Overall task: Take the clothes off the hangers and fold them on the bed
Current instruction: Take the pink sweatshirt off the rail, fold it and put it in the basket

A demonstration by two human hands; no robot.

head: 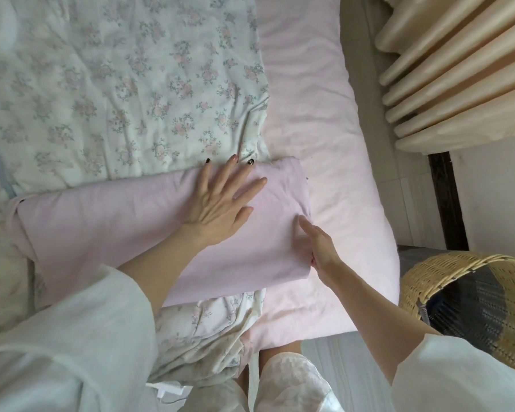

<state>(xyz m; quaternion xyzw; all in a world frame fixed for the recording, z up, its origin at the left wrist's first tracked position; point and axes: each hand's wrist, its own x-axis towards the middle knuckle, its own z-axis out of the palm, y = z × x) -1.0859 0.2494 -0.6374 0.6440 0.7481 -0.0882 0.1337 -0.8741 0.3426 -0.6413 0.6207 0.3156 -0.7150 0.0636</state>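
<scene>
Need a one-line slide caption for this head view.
Left hand pressed flat on a folded lilac garment on the bed, right hand at its edge.

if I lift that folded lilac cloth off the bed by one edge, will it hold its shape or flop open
The folded lilac cloth will probably flop: it looks thin and soft, with rounded folds. It likely weighs little, since it barely dents the floral quilt beneath. The left hand lies flat on it and the right hand is at its edge, so supporting it underneath seems safer.

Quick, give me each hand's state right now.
Left hand: open, fingers spread flat, pressing on the folded lilac garment.
Right hand: at the garment's right edge; whether it grips cannot be told.
</scene>
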